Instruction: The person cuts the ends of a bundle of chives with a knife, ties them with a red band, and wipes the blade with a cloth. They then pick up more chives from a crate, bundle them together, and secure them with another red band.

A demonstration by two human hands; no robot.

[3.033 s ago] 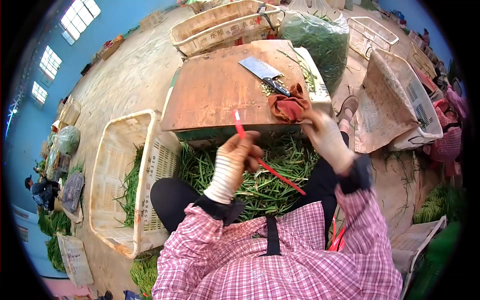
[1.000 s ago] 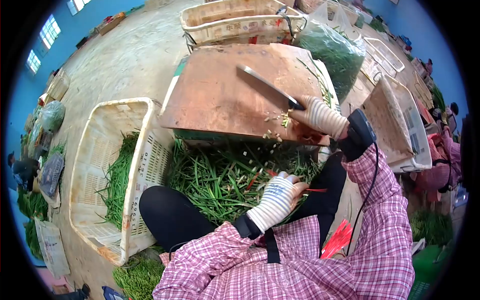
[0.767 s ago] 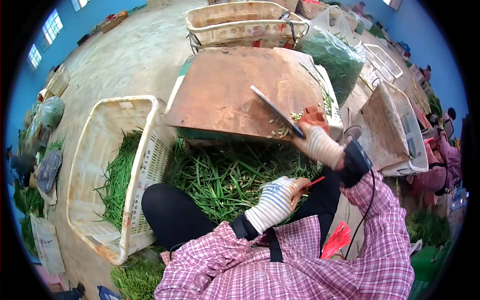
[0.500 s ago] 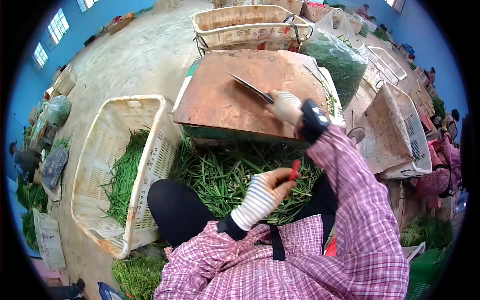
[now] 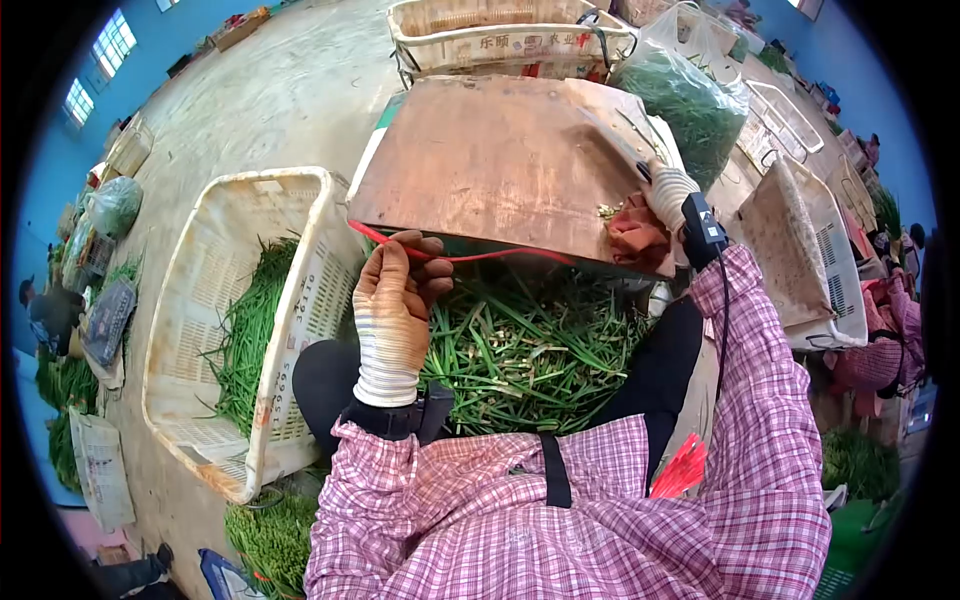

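Observation:
My gloved left hand (image 5: 393,305) is closed on a thin red strap (image 5: 480,256) that runs along the front edge of the brown cutting board (image 5: 500,150). My gloved right hand (image 5: 668,192) rests at the board's right edge, beside a crumpled red cloth (image 5: 636,232) and a few cut green bits (image 5: 606,209). Its fingers are turned away, so I cannot see what it holds. No knife blade shows on the board. A pile of long green stalks (image 5: 525,345) lies below the board, between my knees.
A white plastic crate (image 5: 190,300) with green stalks stands at my left. Another crate (image 5: 500,35) and a clear bag of greens (image 5: 685,100) sit behind the board. Paper-lined crates (image 5: 800,260) are on the right. Red straps (image 5: 680,468) lie by my right side. People sit at both edges.
My right hand swept the knife across the board and has moved to the board's right edge; the blade is out of sight. My left hand has risen from the stalks, stretching the red strap along the board's front.

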